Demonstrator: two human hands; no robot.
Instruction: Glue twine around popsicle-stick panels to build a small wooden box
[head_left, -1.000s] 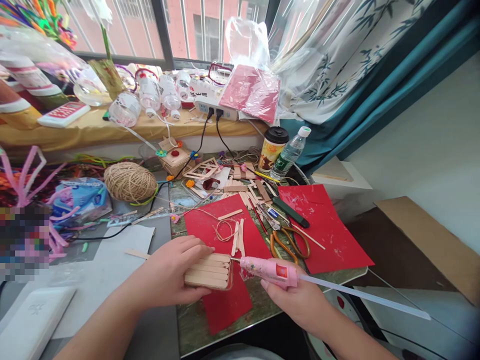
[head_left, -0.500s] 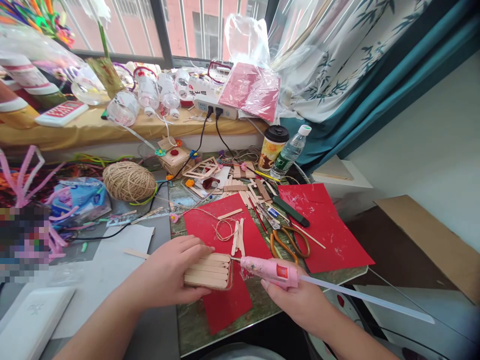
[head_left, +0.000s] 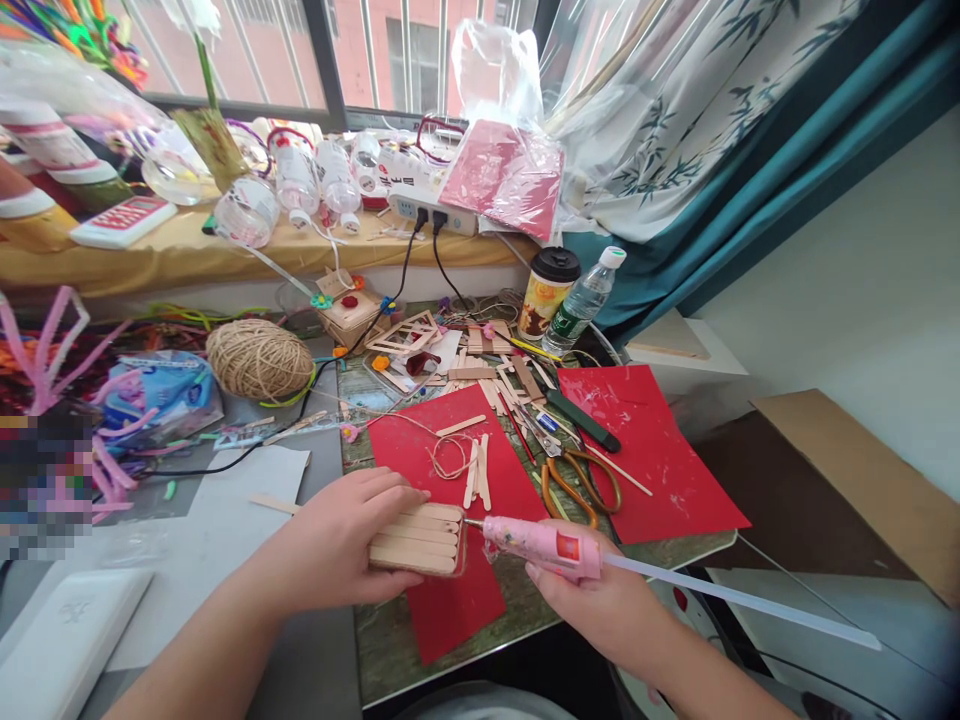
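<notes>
My left hand (head_left: 352, 545) grips a small block of wooden craft sticks (head_left: 416, 540), thumb below and fingers over the top, with twine along its right edge. In my right hand (head_left: 592, 595) is a pink glue gun (head_left: 544, 545), a long clear glue stick (head_left: 742, 598) coming out of its back. The gun's metal nozzle points left and is at the block's upper right corner; whether it touches cannot be told. Beneath the block lies a red sheet (head_left: 457, 625), with loose sticks (head_left: 477, 472) and a loop of twine (head_left: 448, 458) on it.
Orange-handled scissors (head_left: 581, 485) and a green cutter (head_left: 583, 420) lie right of centre, beside another red sheet (head_left: 675, 470). Farther back stand a lidded cup (head_left: 549, 292) and a water bottle (head_left: 583, 303). A twine ball (head_left: 259, 360) sits at left, near a black cable (head_left: 319, 375).
The view has shifted very slightly. Both hands keep their holds, and the nozzle remains at the block's right corner.
</notes>
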